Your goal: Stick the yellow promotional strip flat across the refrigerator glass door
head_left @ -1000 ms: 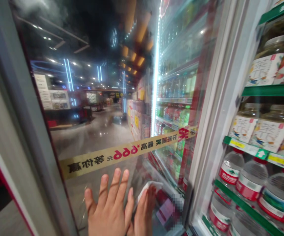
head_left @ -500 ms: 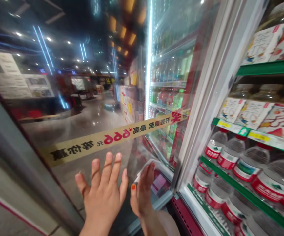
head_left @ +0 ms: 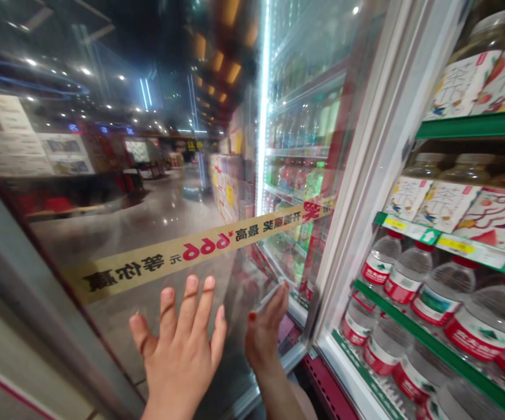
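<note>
on the glass door of a drinks cooler, i log one gold strip with red "666" and chinese print, reversed from my side. left hand: open wide, fingers spread, palm flat to the pane. right hand: narrow, fingers together, pinching a white cloth against the glass. far right, behind the door's white frame, green shelf edges carry red-labelled water bottles and bottles with white fruit-print labels.

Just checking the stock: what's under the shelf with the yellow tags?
Rows of red-capped water bottles with red labels stand on a green-edged shelf; whatever stands behind the front rows is hidden.
</note>
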`<state>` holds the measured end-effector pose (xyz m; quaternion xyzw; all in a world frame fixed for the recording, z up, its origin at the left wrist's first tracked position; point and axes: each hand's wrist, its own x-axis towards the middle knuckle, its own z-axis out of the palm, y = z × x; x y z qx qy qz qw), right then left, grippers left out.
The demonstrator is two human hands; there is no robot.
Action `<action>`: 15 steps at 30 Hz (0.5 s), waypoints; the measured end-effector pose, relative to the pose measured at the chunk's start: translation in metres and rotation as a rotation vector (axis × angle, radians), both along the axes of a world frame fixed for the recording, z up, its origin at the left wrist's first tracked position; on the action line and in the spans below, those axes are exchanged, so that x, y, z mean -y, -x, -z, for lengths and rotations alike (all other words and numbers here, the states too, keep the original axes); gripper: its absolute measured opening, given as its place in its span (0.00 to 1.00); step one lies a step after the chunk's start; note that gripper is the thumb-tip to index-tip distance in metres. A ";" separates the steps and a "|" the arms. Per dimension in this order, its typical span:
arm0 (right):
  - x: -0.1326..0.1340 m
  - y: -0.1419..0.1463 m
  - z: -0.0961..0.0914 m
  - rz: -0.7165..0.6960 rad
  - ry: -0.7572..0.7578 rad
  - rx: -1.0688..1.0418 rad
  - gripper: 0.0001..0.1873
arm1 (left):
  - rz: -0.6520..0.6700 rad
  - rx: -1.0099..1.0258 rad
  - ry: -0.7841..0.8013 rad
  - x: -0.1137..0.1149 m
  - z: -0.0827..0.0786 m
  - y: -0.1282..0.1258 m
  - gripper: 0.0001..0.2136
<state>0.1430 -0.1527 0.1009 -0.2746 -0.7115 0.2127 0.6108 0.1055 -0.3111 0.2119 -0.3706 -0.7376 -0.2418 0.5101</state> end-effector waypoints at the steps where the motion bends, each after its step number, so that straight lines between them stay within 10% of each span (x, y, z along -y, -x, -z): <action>1: -0.015 -0.002 0.001 0.055 0.091 -0.053 0.48 | -0.003 -0.009 0.002 0.000 -0.001 0.000 0.36; 7: -0.076 -0.002 -0.038 0.117 0.138 -0.126 0.44 | 0.009 0.048 -0.032 -0.003 0.004 -0.001 0.36; 11: -0.043 -0.001 -0.018 -0.043 -0.137 0.035 0.52 | 0.019 0.067 -0.073 -0.006 0.007 -0.001 0.34; 15: -0.079 -0.010 -0.015 0.080 -0.116 -0.039 0.43 | -0.012 -0.034 -0.072 -0.006 0.002 0.000 0.33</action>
